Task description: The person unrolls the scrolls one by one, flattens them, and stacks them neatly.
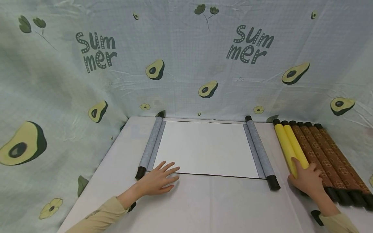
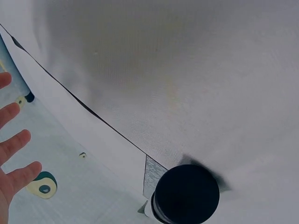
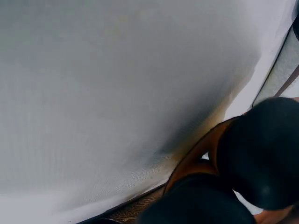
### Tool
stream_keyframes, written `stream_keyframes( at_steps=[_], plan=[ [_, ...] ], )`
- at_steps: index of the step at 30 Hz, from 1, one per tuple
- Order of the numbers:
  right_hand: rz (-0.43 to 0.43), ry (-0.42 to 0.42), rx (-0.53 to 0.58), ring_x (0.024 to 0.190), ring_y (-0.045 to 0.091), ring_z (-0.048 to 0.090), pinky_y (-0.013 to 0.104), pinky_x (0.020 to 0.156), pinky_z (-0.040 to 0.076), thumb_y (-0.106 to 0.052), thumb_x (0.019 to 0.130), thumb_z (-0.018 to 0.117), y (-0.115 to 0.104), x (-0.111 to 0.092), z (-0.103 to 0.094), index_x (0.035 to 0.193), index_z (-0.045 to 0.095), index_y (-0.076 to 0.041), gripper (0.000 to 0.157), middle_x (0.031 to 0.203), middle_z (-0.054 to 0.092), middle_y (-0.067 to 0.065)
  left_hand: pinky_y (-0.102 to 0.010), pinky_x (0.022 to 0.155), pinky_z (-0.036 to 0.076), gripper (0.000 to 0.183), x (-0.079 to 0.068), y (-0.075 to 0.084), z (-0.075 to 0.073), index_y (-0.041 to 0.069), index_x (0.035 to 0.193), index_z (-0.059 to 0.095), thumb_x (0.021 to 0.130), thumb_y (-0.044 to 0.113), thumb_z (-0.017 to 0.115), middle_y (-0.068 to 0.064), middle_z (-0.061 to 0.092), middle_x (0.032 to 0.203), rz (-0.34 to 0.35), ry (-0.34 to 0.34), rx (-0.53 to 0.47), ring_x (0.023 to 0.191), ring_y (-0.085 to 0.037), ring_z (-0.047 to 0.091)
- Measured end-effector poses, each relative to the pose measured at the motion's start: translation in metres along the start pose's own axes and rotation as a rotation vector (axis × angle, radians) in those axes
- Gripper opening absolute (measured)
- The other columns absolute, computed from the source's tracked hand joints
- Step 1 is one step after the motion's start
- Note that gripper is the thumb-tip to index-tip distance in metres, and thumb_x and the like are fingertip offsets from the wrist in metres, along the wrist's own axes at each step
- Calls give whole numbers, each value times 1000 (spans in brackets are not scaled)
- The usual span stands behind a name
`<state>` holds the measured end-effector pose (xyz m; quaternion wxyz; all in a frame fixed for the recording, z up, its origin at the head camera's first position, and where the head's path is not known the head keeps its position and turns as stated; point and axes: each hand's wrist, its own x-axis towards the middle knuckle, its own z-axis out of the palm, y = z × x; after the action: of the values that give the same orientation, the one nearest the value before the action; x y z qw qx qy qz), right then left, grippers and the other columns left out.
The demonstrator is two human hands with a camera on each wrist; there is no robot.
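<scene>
An unrolled scroll with a blank white sheet [image 1: 205, 149] lies flat, its grey rollers [image 1: 151, 142] tipped with black knobs [image 1: 273, 183]. My left hand [image 1: 158, 181] is spread near its front left corner, fingers straight and holding nothing; the left wrist view shows its fingertips [image 2: 18, 140] at the edge and a black knob [image 2: 187, 193] close by. My right hand [image 1: 309, 179] grips the near part of the left one of two rolled yellow scrolls [image 1: 284, 142]. Black knobs [image 3: 261, 154] hide most of that hand in the right wrist view.
Several brown patterned scrolls [image 1: 329, 155] lie side by side right of the yellow ones. The white table [image 1: 204, 207] extends in front of the open scroll. A cloth printed with avocados [image 1: 180, 38] hangs behind and at both sides.
</scene>
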<state>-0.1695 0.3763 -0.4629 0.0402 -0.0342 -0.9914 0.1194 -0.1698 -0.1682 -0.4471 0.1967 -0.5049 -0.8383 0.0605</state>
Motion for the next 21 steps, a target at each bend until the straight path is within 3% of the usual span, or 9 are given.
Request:
stream_keyframes(
  at_steps=[12, 21],
  plan=[
    [11, 29, 27, 80, 62, 25, 58, 51, 29, -21, 78, 55, -6, -10, -2, 132, 23, -6, 64, 103, 17, 50, -49, 92, 41, 26, -1, -2, 0, 23, 108, 58, 84, 33, 57, -5, 52, 126, 2, 10, 2, 117, -30, 47],
    [-57, 67, 6, 82, 64, 25, 57, 50, 27, -20, 78, 57, -10, -12, -1, 131, 28, -9, 62, 103, 19, 49, -48, 91, 42, 26, 0, -1, 0, 23, 107, 59, 83, 34, 60, -4, 53, 125, 9, 17, 22, 117, -28, 48]
  ],
)
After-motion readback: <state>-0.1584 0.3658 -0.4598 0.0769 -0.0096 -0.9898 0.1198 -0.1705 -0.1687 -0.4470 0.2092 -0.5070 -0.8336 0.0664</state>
